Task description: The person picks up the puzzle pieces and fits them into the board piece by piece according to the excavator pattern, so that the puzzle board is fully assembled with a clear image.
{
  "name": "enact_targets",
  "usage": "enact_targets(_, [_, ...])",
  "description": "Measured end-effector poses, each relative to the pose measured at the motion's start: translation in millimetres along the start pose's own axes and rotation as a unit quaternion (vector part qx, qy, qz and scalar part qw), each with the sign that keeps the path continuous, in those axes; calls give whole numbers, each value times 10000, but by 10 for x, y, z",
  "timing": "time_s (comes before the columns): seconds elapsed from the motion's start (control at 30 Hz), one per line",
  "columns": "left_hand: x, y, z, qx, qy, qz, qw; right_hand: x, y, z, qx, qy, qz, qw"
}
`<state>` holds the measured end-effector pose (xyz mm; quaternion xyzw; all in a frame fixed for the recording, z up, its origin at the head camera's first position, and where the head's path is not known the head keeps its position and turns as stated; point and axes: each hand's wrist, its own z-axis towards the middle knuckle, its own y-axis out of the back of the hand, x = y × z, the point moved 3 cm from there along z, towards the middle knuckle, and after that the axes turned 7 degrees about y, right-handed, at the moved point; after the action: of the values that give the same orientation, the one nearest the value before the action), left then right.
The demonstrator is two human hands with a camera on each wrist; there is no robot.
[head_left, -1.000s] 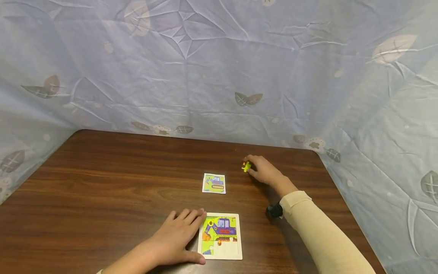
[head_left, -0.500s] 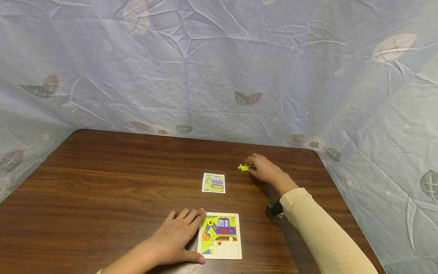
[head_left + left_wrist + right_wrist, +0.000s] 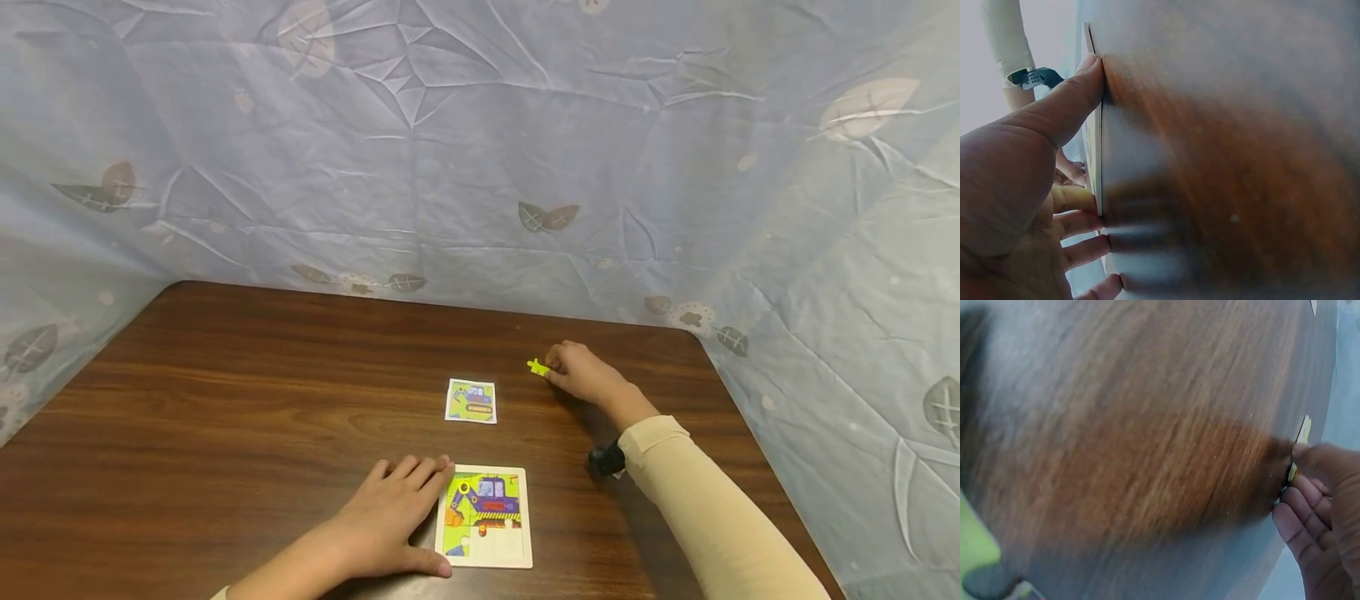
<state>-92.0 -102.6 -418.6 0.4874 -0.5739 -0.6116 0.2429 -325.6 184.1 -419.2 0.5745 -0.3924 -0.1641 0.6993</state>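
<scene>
In the head view my right hand (image 3: 588,375) is over the far right of the table, pinching a yellow-green jigsaw piece (image 3: 537,367) between thumb and fingers. The right wrist view shows this piece edge-on, its far part mostly hidden by the fingers. My left hand (image 3: 393,521) lies at the left side of a square puzzle board (image 3: 527,517), fingers spread, with the thumb near its lower left corner and the fingertips at its upper left. The board has a purple excavator picture and a bare pale area at lower right.
A small picture card (image 3: 470,402) with an excavator lies beyond the board on the brown table (image 3: 262,400). Another jigsaw piece (image 3: 975,540) lies close under the right wrist, which wears a black strap device (image 3: 606,459). A patterned curtain (image 3: 465,167) encloses the table's far side.
The jigsaw piece has turned in my right fingers, its knob now pointing left, and the hand has shifted slightly right. My left hand stays at the board.
</scene>
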Motion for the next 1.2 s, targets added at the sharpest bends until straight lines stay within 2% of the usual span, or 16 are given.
enact_targets(0.1, [-6,8,3,64,28,-34,10000,1,14,-17,35,-36,132,9999])
enact_targets(0.13, [-7,9,4,82,38,-49,9999,138,90,-49,61,-177,137,9997])
enact_targets(0.27, [-7,9,9,108,32,-90,9999,191,196,-116,-7,-105,181,9998])
enact_targets(0.63, [-3,17,3,144,31,-199,9997,458,685,-299,-150,108,74,9998])
enact_targets(0.8, [11,25,14,111,48,-190,9997,539,821,-332,-224,196,43,9995])
enact_targets(0.97, [18,29,24,129,63,-244,9996,568,843,-382,-253,253,33,9994])
enact_targets(1.1, [13,20,17,161,60,-207,9996,581,786,-453,-188,231,133,9995])
enact_targets(1.2, [8,9,11,179,52,-206,9996,611,739,-502,-174,365,124,9991])
